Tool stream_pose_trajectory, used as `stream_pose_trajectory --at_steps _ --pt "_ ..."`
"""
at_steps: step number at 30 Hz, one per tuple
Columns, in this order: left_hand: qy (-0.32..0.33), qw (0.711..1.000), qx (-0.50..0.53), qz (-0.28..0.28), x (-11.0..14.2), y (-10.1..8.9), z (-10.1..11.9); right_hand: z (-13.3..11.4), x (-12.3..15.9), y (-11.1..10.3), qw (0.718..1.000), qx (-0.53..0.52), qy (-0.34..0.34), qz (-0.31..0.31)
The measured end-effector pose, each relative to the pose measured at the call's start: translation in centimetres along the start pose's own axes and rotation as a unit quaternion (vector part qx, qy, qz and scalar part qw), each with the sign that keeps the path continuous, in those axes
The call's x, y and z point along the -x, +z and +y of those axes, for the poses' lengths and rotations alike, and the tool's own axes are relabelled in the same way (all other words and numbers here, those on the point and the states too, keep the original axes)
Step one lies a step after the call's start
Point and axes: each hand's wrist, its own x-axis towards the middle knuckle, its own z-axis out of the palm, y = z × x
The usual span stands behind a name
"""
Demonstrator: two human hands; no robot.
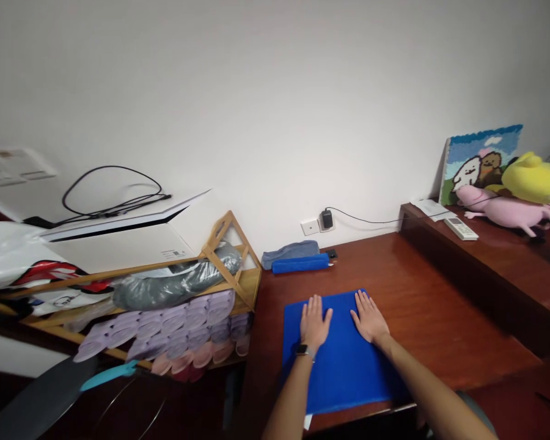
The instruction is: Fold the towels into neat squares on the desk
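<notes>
A blue cloth point(343, 366) lies spread out flat on the reddish-brown wooden desk point(444, 311). My left hand point(314, 324), with a dark watch point(302, 349) on its wrist, rests palm down on the cloth's upper left part. On the upper right part lies my right hand point(369, 318), also palm down. Both hands have their fingers stretched out and hold nothing. Beyond the cloth, near the wall, are a folded blue cloth point(301, 263) and a folded grey-blue cloth point(291, 251) behind it.
Left of the desk stands a wooden rack point(245, 284) with several lilac and pink slippers point(183, 324) and a white box point(132, 247). A raised ledge on the right holds a remote control point(461, 228), plush toys point(506, 211) and a dog picture point(479, 162). A black charger point(327, 218) is plugged into the wall.
</notes>
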Motion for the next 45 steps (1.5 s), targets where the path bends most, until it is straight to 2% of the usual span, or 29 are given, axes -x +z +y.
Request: stream_pose_trajectory --at_steps 3,6,9,17,21,25,30,32,34,36,38,40,45 --pt "-0.047 0.999 -0.02 0.006 0.8 -1.2 -6.1 0.0 0.0 -0.1 1.0 -0.013 0.002 0.0" --pt "-0.053 0.998 -0.027 -0.002 1.2 -1.6 -9.3 0.1 0.0 -0.1 1.0 -0.014 0.005 -0.002" --pt "-0.057 0.998 -0.03 -0.003 1.4 -1.5 -9.7 -0.1 0.1 -0.3 1.0 -0.009 0.013 0.002" --pt "-0.051 0.998 -0.031 0.038 3.3 -2.2 -7.7 -1.0 -0.6 -1.8 0.999 0.016 0.034 -0.027" --pt "-0.013 0.997 -0.022 0.073 3.7 -2.5 -5.6 -0.9 -1.8 -2.4 1.0 0.008 0.004 -0.009" --pt "0.054 0.996 0.005 0.068 2.0 -2.0 -0.7 -0.5 -2.2 -1.7 1.0 0.003 -0.024 -0.012" --pt "0.117 0.992 0.044 0.017 -1.6 0.0 7.0 0.2 -2.1 -0.6 0.999 0.011 -0.036 -0.013" --pt "0.127 0.99 0.06 -0.014 -2.7 0.9 8.9 0.5 -2.2 -0.3 0.999 0.009 -0.048 -0.013" --pt "0.131 0.989 0.066 -0.035 -3.0 1.6 9.6 0.6 -2.2 -0.2 0.999 0.006 -0.054 -0.006" --pt "0.13 0.989 0.064 -0.038 -2.8 1.8 8.9 0.7 -2.3 -0.1 0.999 0.003 -0.046 -0.002" --pt "0.115 0.991 0.053 -0.031 -2.1 1.6 6.7 0.6 -2.3 -0.1 0.999 -0.002 -0.035 -0.003" --pt "0.084 0.996 0.035 -0.019 -1.1 0.9 3.4 0.5 -2.2 -0.1 1.0 -0.008 -0.029 -0.001" --pt "-0.035 0.999 -0.014 -0.006 0.9 -1.0 -6.7 0.4 -2.0 -0.3 1.0 -0.009 -0.024 -0.001"
